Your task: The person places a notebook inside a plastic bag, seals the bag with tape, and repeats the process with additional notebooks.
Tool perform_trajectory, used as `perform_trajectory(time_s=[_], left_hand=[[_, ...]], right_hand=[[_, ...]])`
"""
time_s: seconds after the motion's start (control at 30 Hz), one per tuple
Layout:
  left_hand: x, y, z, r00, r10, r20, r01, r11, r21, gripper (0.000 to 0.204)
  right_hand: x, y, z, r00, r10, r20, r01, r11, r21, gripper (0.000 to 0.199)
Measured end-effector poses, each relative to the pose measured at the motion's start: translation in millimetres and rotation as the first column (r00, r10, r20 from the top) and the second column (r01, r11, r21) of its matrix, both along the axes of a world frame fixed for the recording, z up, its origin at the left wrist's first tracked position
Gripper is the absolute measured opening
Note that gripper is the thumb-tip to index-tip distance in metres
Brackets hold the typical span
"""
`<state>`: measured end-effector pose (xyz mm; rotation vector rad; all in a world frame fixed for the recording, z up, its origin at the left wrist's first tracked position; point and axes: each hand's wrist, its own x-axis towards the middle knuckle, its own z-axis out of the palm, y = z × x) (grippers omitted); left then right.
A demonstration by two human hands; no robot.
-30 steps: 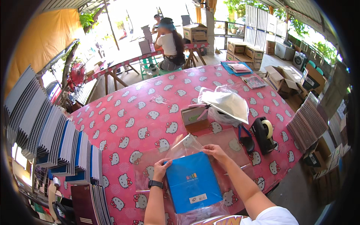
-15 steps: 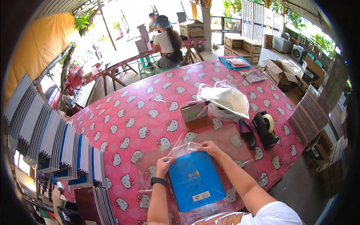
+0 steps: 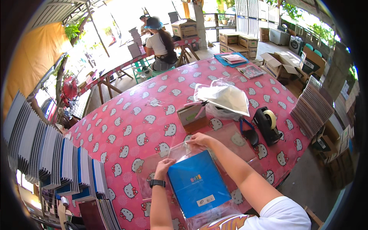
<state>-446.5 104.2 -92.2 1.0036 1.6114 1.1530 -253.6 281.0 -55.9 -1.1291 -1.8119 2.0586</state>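
A blue notebook (image 3: 198, 182) with a white label lies in front of me inside a clear plastic bag (image 3: 181, 149). The bag's loose upper end sticks out past the notebook's far edge. My left hand (image 3: 165, 166), with a dark watch on its wrist, pinches the bag by the notebook's upper left corner. Farther out, my right hand (image 3: 199, 141) holds the bag's upper edge between thumb and fingers. More clear plastic sheets (image 3: 230, 138) lie flat beneath and beside the notebook.
Spiral notebook stacks (image 3: 50, 153) line the left side. A small box (image 3: 191, 118), a filled plastic bag (image 3: 226, 97), blue-handled scissors (image 3: 250, 134) and a tape dispenser (image 3: 267, 126) sit beyond my right arm. Another stack (image 3: 312, 107) stands right. Two people sit at a far table.
My right hand has moved up and left along with the bag's upper edge, drawing it away from the notebook. My left hand still holds its corner. The whole view has shifted slightly.
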Motion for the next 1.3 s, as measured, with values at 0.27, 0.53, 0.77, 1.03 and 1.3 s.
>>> perform_trajectory(time_s=[0.27, 0.53, 0.77, 1.03, 1.3], left_hand=[[10, 3, 7, 0.991, 0.091, 0.095, -0.076, 0.986, -0.15, 0.044], [12, -14, 0, 0.996, 0.079, 0.036, -0.08, 0.996, 0.034, 0.033], [14, -11, 1, 0.962, 0.099, 0.254, -0.1, 0.995, -0.012, 0.034], [7, -7, -8, 0.982, 0.101, 0.159, -0.099, 0.995, -0.021, 0.041], [7, -29, -6, 0.975, 0.184, 0.126, -0.205, 0.961, 0.183, 0.033]], right_hand=[[-31, 27, 19, 0.993, 0.098, -0.066, -0.083, 0.975, 0.208, 0.026], [4, 10, 1, 0.99, -0.014, -0.142, 0.027, 0.996, 0.089, 0.023], [-26, 15, 7, 0.995, -0.091, -0.034, 0.096, 0.968, 0.23, 0.021], [-48, 15, 7, 0.998, -0.053, -0.029, 0.06, 0.941, 0.332, 0.048], [-11, 8, 12, 0.976, -0.011, 0.215, 0.001, 0.999, 0.047, 0.077]])
